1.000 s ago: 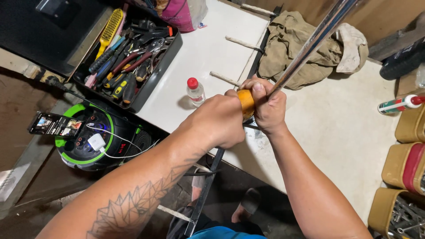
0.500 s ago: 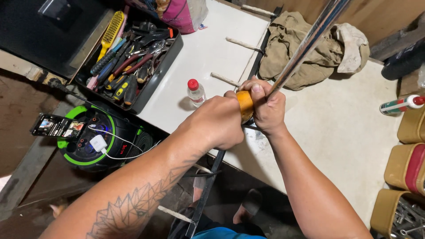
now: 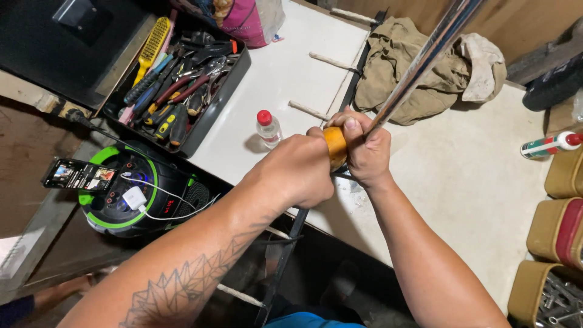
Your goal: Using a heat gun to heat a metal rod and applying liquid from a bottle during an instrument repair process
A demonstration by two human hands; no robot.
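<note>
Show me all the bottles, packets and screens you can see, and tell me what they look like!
Small bottle: on the white table, left of the hands; clear, red cap.
Tube: right edge, lying down; white with green and red, red cap.
Phone: left, leaning on a round black and green speaker; lit screen with small pictures, white cable plugged nearby.
Pink bag: top, behind the black tool tray; shiny pink.

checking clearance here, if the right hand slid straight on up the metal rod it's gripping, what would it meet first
Probably nothing. The right hand grips the shiny metal rod beside the orange handle, and the rod runs bare to the picture's top edge. The beige cloth seems to lie lower, on the table, though depth is unclear.
</note>
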